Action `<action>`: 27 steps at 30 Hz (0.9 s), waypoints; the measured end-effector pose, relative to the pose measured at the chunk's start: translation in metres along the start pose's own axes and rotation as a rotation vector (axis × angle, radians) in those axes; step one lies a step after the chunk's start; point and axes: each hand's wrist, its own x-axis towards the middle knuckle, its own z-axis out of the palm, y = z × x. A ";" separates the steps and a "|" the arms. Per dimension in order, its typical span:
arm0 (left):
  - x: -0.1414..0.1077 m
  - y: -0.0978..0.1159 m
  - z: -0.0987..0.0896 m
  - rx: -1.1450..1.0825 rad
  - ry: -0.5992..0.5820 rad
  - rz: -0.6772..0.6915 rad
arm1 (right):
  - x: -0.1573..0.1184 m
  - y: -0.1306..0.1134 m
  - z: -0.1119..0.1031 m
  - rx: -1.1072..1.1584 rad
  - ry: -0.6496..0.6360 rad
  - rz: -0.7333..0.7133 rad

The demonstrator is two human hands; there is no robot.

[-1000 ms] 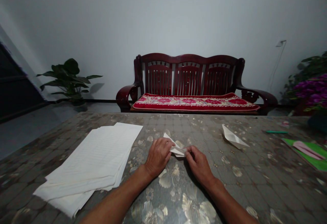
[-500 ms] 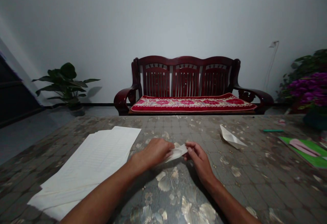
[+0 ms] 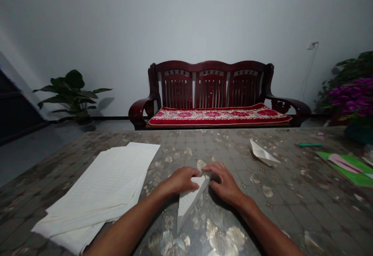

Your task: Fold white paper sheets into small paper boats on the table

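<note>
- My left hand [image 3: 181, 180] pins the folded white paper [image 3: 189, 202] to the table [image 3: 294, 213]
- My right hand [image 3: 224, 184] presses its far corner, just beside my left
- A second paper fold [image 3: 262, 153] lies off to the right

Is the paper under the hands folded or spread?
Folded: the white paper narrows to a point, and the left hand and right hand touch its upper end.

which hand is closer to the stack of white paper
Left. The left hand sits just right of the stack of white paper, apart from it; the right hand lies farther right, beyond the folded paper between the hands.
</note>
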 end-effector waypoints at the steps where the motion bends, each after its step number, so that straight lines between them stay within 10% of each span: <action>1: 0.000 0.001 0.001 0.076 0.028 0.000 | 0.000 -0.001 0.000 -0.048 -0.034 -0.041; 13: -0.001 0.008 0.008 0.209 0.084 -0.110 | -0.004 -0.015 -0.019 -0.365 -0.046 -0.216; 27: -0.007 0.013 0.009 0.279 0.104 -0.094 | 0.000 -0.001 -0.008 -0.432 -0.063 0.270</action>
